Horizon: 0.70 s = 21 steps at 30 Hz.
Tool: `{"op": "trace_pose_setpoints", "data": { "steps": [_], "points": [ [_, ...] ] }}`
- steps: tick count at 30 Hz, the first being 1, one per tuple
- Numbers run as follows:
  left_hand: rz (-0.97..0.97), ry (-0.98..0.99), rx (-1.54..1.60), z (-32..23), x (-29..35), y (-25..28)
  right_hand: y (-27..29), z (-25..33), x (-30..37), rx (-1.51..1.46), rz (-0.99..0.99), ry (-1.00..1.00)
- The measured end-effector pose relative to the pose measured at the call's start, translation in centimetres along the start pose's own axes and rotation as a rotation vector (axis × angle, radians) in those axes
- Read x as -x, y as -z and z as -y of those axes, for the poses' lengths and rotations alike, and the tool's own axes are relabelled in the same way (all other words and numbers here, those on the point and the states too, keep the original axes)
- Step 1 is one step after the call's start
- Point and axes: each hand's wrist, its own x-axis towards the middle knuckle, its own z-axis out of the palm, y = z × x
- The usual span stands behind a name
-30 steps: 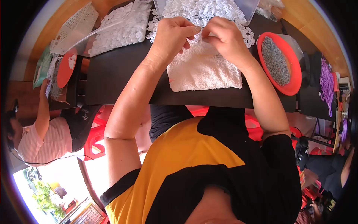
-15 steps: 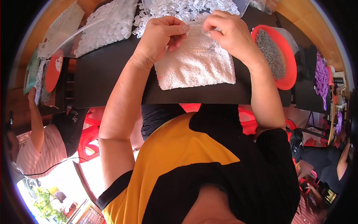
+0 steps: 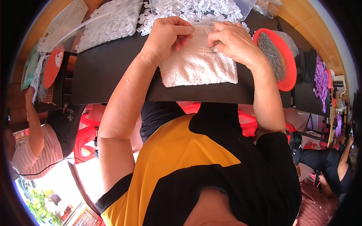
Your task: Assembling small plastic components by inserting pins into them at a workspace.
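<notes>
A folded white towel (image 3: 200,71) lies on the dark table in front of me, below both hands. My left hand (image 3: 169,35) hovers over the towel's far left corner, thumb and index finger pinched together. Whatever is between those fingertips is too small to make out. My right hand (image 3: 233,40) is bent over the towel's far right part, its fingers curled and the thumb tip down by a few thin metal pins on the cloth. A small pale bit shows near its index finger; what the fingers grip is unclear.
Behind the towel stands a clear bin of small white plastic rings (image 3: 196,9); a clear bag of white pieces (image 3: 109,26) lies left of it. At right sits a red bowl (image 3: 288,60) with grey metal pins (image 3: 270,52). Purple strips (image 3: 321,83) hang farther right. People sit on both sides.
My right hand has come down toward me onto the metal pins on the towel. The left hand keeps its pinch and has barely moved. The whole view has shifted slightly.
</notes>
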Motion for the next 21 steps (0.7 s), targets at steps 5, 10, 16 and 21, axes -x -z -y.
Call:
{"op": "trace_pose_setpoints", "data": {
  "steps": [5, 10, 16, 21],
  "points": [
    [-0.021, -0.001, 0.003, 0.1, 0.0, 0.0, -0.7, -0.7, -0.5, 0.013, -0.065, 0.050],
    [-0.017, 0.013, 0.072, 0.3, 0.3, -0.4, -0.6, -0.5, -1.6, -0.309, -0.406, 0.103],
    [0.043, 0.014, 0.181, 0.4, 0.6, -1.2, -1.7, 0.4, -2.2, -0.203, -0.513, 0.157],
    [0.055, 0.002, 0.193, 0.4, 0.8, -1.6, -1.8, 1.1, -2.1, -0.334, -0.531, 0.067]
  ]
}}
